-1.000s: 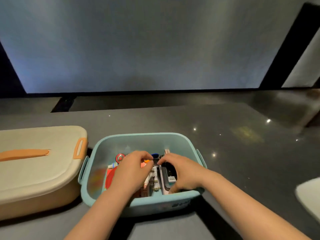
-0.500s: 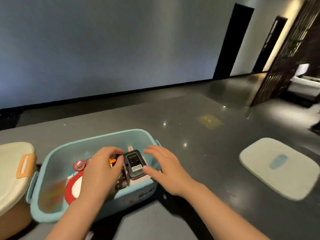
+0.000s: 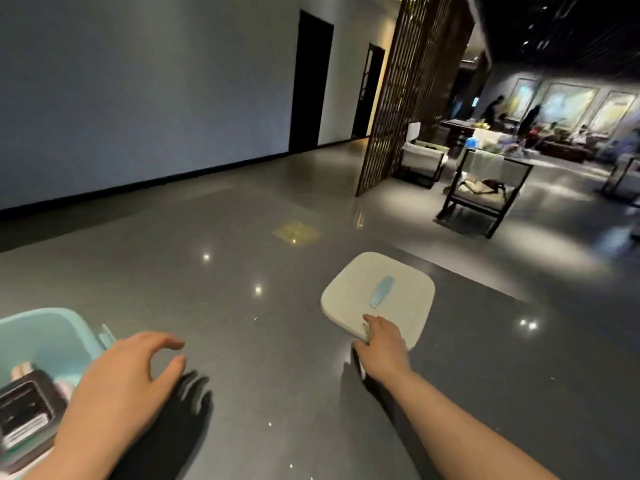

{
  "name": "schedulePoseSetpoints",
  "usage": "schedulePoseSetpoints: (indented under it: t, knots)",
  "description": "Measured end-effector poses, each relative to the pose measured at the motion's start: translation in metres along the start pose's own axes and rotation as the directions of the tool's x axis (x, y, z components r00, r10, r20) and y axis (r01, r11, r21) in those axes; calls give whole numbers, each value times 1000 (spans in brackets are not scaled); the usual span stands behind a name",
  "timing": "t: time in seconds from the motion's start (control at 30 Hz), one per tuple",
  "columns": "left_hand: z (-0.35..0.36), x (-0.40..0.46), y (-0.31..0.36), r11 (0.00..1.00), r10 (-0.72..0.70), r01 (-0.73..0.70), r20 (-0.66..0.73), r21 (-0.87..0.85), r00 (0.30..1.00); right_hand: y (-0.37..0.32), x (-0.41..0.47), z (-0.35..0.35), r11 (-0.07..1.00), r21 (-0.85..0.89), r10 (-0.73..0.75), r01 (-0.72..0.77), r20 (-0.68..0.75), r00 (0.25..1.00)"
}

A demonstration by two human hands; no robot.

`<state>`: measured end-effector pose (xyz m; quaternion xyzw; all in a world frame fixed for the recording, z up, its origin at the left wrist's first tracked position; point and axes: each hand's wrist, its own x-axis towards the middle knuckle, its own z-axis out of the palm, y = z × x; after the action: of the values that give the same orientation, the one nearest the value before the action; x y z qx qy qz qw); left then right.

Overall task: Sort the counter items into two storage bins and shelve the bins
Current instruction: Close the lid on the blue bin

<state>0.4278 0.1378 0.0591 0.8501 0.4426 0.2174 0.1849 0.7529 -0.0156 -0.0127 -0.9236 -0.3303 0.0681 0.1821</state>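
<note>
At about 8 o'clock in the head view, the teal storage bin [image 3: 52,332] sits on the dark grey table [image 3: 242,306], cut off by the left edge so only its right part shows. Inside it, near the bottom left corner, lies a dark box-like device [image 3: 29,407] with a pale label; other small pinkish items behind it are too blurred to name.

Just to the right of the bin, at roughly 7 o'clock, the left hand [image 3: 121,393] hovers above the table beside the bin's right wall. Its fingers [image 3: 166,341] are loosely spread and gently bent, holding nothing, and its shadow falls on the table below it.

Further right, at about 5 o'clock, the right hand [image 3: 382,344] reaches forward to the near edge of the white bin lid [image 3: 398,282]. Its fingers rest on top of the lid's rim while the thumb sits at the edge below, so the hand grips the lid's near corner. The lid lies on the table, well apart from the teal bin, with a pale blue handle [image 3: 381,291] along its middle.

Beyond the table, at 1 to 2 o'clock, stand a dark wooden lattice screen [image 3: 408,88] and black-framed chairs [image 3: 485,188] on a glossy floor.
</note>
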Motion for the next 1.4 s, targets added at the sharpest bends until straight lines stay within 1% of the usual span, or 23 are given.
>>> schedulePoseSetpoints:
  t: [0.07,0.13,0.27,0.37,0.43,0.53,0.63,0.73,0.8,0.87,0.93,1.0,1.07,1.13,1.2,1.23,1.3,1.33,1.4]
  knots:
    - [0,-1,-4,999,1,0,-10,53,1000,7,28,-2,994,-73,89,-86,39,995]
    - [0,-4,-4,994,15,-15,-1,109,1000,9,55,-5,982,-110,163,-154,80,983]
    - [-5,-3,3,987,-4,3,3,158,1000,6,99,-10,973,-70,228,-219,157,961]
    - [-6,-3,6,984,5,-5,4,180,1000,7,115,-8,966,-71,256,-247,171,951]
    - [-5,-3,4,980,15,-18,17,197,1000,6,120,-7,966,-4,257,-259,148,955]
    - [-3,-3,2,979,15,-18,18,203,1000,-2,120,-10,930,146,319,-337,134,938]
    - [-3,-5,4,980,0,-6,32,199,999,-15,113,-11,901,188,370,-391,134,919]
    - [-4,-6,5,977,-2,-6,37,215,999,-29,109,2,837,315,401,-447,202,894]
    - [-5,-8,6,975,11,-17,31,221,999,-24,121,26,816,366,389,-448,227,893]
    - [-5,-9,5,978,19,-24,24,209,1000,-34,113,41,846,360,340,-393,202,918]
    - [-5,-9,4,987,18,-20,16,156,1000,-68,74,29,913,281,254,-297,181,950]
    - [-8,-11,3,1000,0,1,-29,17,1000,-95,51,20,961,203,165,-189,129,978]
    - [-16,-16,0,983,-58,38,-110,-181,992,-120,39,4,986,160,34,-39,31,999]
    - [-29,-26,-8,950,-129,66,-191,-305,973,-147,31,-19,970,200,-128,135,-50,991]
    - [-44,-38,-21,936,-175,67,-289,-346,941,-180,18,-49,910,250,-318,332,-93,943]
    - [-53,-44,-28,929,-196,62,-341,-366,919,-198,9,-65,862,259,-427,436,-94,899]
    - [-74,-57,-44,918,-240,46,-457,-395,856,-240,-16,-87,748,236,-626,620,-59,778]
    - [-87,-63,-50,917,-258,36,-521,-397,813,-261,-29,-91,687,232,-701,689,-39,712]
    - [-111,-78,-60,925,-274,18,-635,-379,723,-299,-50,-84,577,240,-804,781,-1,595]
